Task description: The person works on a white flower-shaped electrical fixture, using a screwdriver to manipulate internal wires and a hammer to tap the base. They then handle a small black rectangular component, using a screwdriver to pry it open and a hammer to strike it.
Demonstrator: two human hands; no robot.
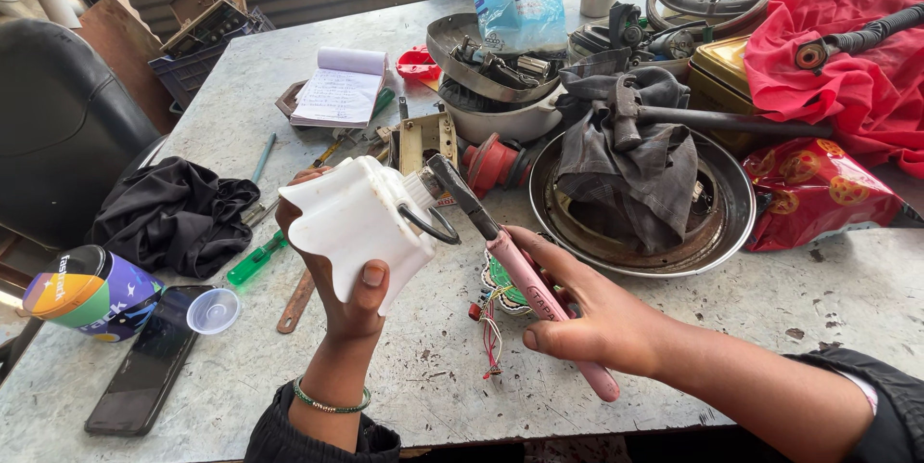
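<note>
My left hand [339,280] grips a white plastic housing [354,222] held up over the grey metal table [674,357], its threaded neck pointing right. A black rubber ring [430,223] hangs at that neck. My right hand [587,314] holds pink-handled pliers [525,275]; their dark jaws [448,177] rest against the neck of the housing. Below the pliers lies a small green circuit board with coloured wires [496,304].
A round metal pan with a dark rag [626,184], a bowl of metal parts [491,78], a notepad [339,88], a green screwdriver [255,261], a black cloth [173,213], a phone [144,362], a clear cup [214,310], a colourful can [87,292] and red cloth [847,49] crowd the table.
</note>
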